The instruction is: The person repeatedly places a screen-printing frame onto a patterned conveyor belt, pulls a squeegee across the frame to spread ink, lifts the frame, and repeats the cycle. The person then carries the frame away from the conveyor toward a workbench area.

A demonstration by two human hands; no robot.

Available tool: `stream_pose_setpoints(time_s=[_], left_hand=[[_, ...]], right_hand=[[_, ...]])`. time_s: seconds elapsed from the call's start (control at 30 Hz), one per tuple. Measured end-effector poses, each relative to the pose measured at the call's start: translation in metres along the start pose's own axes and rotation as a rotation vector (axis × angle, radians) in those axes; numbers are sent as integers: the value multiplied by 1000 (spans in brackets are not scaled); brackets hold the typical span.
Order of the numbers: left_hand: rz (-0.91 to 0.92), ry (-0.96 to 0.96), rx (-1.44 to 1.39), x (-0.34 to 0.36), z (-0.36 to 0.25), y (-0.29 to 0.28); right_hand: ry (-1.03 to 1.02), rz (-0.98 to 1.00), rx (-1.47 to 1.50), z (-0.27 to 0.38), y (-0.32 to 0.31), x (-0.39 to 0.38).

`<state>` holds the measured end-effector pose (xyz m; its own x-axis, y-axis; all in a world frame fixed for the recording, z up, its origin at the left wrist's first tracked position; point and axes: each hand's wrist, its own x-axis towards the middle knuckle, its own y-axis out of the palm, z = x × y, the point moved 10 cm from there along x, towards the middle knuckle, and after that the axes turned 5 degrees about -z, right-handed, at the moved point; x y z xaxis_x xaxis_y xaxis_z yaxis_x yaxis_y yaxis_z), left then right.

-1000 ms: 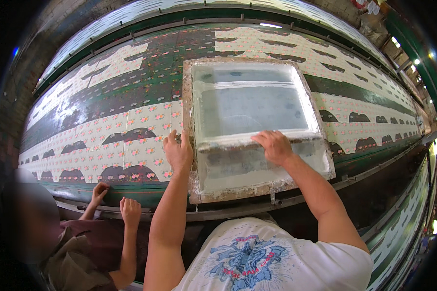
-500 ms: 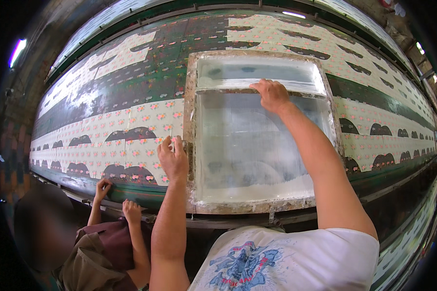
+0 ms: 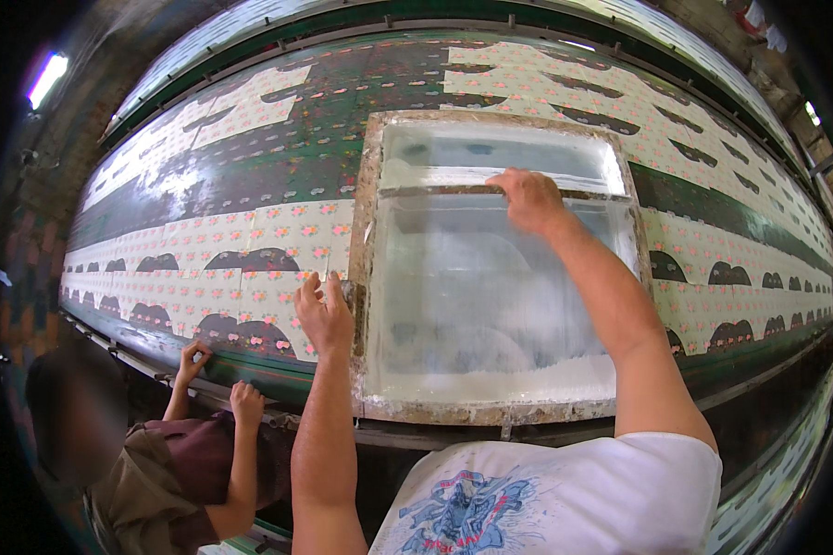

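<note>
A printing screen (image 3: pixel 491 314) in a worn, paint-crusted frame (image 3: pixel 491 413) lies on the long table before me. My right hand (image 3: pixel 532 201) is closed on the bar of a squeegee (image 3: pixel 435 192), which spans the screen near its far end. White paste (image 3: pixel 453 174) lies along the far side of that bar, and more coats the near end of the mesh. My left hand (image 3: pixel 324 317) is beside the frame's left edge, its fingers apart and slightly bent, holding nothing I can see. Whether it touches the frame, I cannot tell.
Flower-printed pale fabric panels (image 3: pixel 278 231) with dark curved gaps cover the dark green table (image 3: pixel 324 166) on both sides. At the near left edge another person (image 3: pixel 157 472) stands with both hands (image 3: pixel 192 361) raised by the table. A rail (image 3: pixel 435 25) runs along the far side.
The view has shifted a little, so the screen sits lower in the picture. My right hand stays on the squeegee near the screen's far end; my left hand remains beside the frame.
</note>
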<state>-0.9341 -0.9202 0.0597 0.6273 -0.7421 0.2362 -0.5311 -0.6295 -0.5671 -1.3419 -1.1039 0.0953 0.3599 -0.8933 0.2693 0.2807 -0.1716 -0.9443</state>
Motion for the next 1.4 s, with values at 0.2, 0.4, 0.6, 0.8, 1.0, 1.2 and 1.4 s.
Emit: stream_pose_setpoints(time_s=[0.2, 0.4, 0.6, 0.8, 1.0, 1.2, 1.4], left_hand=[[-29, 41, 24, 0, -3, 7], [-4, 45, 37, 3, -1, 18], [47, 40, 22, 5, -6, 25], [112, 102, 21, 3, -7, 22], [109, 175, 61, -6, -14, 9], [137, 176, 80, -11, -8, -3], [114, 215, 97, -19, -11, -18]], right_hand=[[8, 23, -13, -38, 18, 34], [-19, 177, -42, -42, 17, 39], [-10, 118, -47, -27, 17, 4], [21, 140, -56, 33, 7, -87], [-37, 37, -51, 107, -9, -199], [-41, -5, 23, 180, -33, -284], [-31, 73, 19, 207, -35, -324]])
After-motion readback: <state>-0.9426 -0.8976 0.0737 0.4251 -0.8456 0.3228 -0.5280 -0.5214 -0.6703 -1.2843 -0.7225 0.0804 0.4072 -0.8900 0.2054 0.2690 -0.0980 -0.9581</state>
